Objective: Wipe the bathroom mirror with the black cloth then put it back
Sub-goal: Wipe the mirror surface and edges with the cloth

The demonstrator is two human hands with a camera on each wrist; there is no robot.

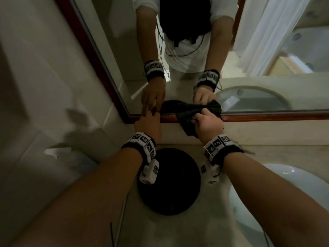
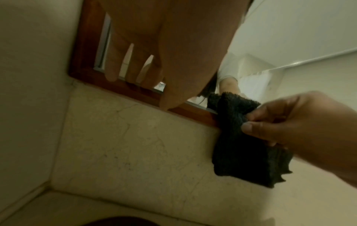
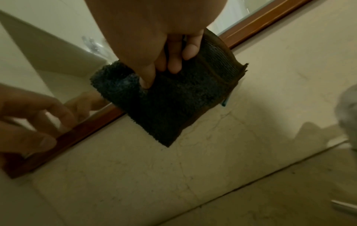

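The right hand grips the black cloth bunched against the mirror's lower frame edge; the left hand rests open-fingered there. Soft, light and floppy, the cloth probably handles best gathered in a full-handed grip.

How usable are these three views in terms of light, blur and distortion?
Head view: dim, wide-angle bending of the mirror frame, left wall smeared. Left wrist view: dim, left hand close and soft. Right wrist view: black cloth texture readable, right hand overfills the top.
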